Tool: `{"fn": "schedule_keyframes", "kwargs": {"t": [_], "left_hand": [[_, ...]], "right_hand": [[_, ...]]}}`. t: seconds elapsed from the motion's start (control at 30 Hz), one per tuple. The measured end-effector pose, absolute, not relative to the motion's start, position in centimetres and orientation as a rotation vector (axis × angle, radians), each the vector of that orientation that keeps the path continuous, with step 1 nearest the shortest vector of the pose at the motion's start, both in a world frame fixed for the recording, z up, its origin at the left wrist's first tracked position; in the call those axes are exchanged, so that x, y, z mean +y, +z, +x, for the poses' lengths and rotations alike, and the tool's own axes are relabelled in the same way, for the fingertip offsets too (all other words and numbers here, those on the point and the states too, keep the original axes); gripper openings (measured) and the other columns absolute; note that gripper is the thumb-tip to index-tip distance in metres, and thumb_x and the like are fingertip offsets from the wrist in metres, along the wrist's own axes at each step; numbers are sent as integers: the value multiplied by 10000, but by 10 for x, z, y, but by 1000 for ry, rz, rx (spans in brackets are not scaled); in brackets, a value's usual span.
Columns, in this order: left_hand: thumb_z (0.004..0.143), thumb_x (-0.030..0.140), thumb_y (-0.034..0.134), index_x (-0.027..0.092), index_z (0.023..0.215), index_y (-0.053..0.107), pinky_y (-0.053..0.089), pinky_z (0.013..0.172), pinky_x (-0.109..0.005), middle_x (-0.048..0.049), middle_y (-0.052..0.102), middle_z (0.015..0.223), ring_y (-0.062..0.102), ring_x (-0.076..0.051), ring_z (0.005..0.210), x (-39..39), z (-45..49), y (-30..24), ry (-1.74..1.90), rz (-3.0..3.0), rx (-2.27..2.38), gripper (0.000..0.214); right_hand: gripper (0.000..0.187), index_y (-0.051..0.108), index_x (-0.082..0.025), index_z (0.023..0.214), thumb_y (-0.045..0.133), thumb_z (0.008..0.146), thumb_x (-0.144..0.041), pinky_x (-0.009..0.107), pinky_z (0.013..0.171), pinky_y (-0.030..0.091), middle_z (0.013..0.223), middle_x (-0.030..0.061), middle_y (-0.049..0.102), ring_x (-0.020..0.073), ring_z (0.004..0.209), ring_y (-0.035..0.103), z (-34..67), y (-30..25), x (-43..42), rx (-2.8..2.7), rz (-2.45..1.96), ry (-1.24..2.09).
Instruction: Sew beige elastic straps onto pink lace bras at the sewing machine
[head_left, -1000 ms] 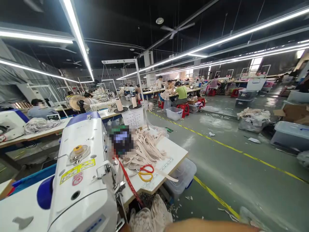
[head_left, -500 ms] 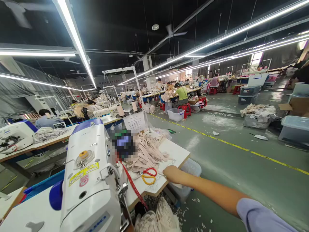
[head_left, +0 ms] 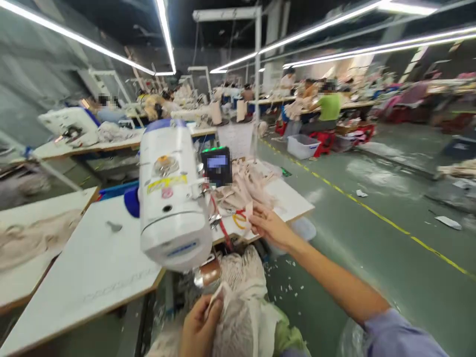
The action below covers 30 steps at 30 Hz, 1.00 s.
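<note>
Vs. half a second ago: view has swung down and left; left hand (head_left: 203,322) is now in frame, bottom centre. Right hand (head_left: 269,225) was at the table (head_left: 293,198) edge by the strip pile (head_left: 238,191); now turned, with a pale strip (head_left: 249,210) up in its fingers. More of the light fabric (head_left: 241,312) below the table edge shows.

Around: white sewing machine (head_left: 171,198) stands left of the right hand, above the left one. Scissors (head_left: 238,219) lie on the table behind the strip, partly covered by strip and hand. Red strap (head_left: 222,223) drops over the table edge between machine and scissors. Screen (head_left: 217,166) is beside the machine, paper sheet (head_left: 236,139) behind it. Clear bin (head_left: 304,228) under the table corner, partly hidden by the right arm.

Fingers: right ones pinch the strip, which sticks out above and below the fingertips. Left thumb and fingers pinch an edge of the light fabric; the rest spreads right of that hand. Picture's a bit blurred, exact fingertip contact unclear.
</note>
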<state>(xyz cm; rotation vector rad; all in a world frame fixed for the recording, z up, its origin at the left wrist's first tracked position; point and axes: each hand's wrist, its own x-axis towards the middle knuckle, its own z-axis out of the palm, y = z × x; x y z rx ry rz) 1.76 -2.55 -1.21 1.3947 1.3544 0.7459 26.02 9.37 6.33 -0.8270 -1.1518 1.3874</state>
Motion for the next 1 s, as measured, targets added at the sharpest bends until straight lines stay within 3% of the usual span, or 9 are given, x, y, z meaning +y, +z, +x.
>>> {"fn": "schedule_keyframes", "kwargs": {"t": [0.13, 0.23, 0.37, 0.47, 0.63, 0.83, 1.0], "left_hand": [[793, 656, 594, 183, 839, 730, 496, 633, -259, -26, 694, 730, 617, -181, 684, -29, 11, -7, 905, 1321, 1370, 494], [806, 589, 595, 175, 829, 735, 435, 565, -231, -22, 663, 681, 559, -159, 619, -31, 12, 5, 868, 1313, 1383, 438], [811, 523, 577, 165, 812, 740, 402, 551, -224, -20, 637, 658, 520, -153, 605, -32, 11, 13, 830, 1288, 1453, 394], [802, 496, 573, 164, 814, 748, 407, 566, -226, -22, 645, 671, 521, -153, 614, -31, 10, 13, 829, 1271, 1459, 376], [825, 441, 564, 159, 829, 742, 406, 569, -217, -24, 672, 696, 544, -146, 621, -31, 12, 13, 840, 1300, 1429, 333], [862, 385, 567, 163, 762, 677, 401, 551, -200, 0, 614, 648, 527, -124, 595, -32, 13, 16, 825, 1386, 1327, 267], [933, 367, 515, 184, 886, 617, 511, 681, -232, -20, 652, 804, 620, -151, 743, -44, 29, -2, 994, 1444, 1272, 215]], "right_hand": [[561, 507, -236, 1236, 765, 777, -429, 161, 456, 421, 685, -89, 569, 50, 462, 503, 235, 31, 42, -1059, -848, 1673], [660, 525, -242, 1263, 838, 694, -360, 162, 474, 417, 771, -63, 612, 44, 496, 518, 224, 14, 24, -923, -870, 1790], [414, 719, -150, 940, 878, 628, -372, 157, 487, 384, 672, -32, 594, 34, 498, 467, 223, 3, 16, -685, -872, 2065], [334, 736, -137, 711, 879, 615, -423, 191, 591, 434, 642, -7, 594, 71, 579, 523, 226, 3, 13, -739, -869, 2183], [291, 775, -193, 830, 742, 795, -480, 264, 822, 457, 1102, 61, 650, 166, 962, 601, 218, 13, 12, -1354, -872, 1909], [314, 770, -224, 987, 543, 958, -439, 284, 793, 474, 904, 56, 706, 181, 885, 642, 200, 21, 8, -1793, -919, 1390], [296, 776, -210, 916, 579, 938, -431, 277, 796, 497, 899, 54, 724, 174, 859, 656, 194, 17, 12, -1654, -863, 1451]]}}
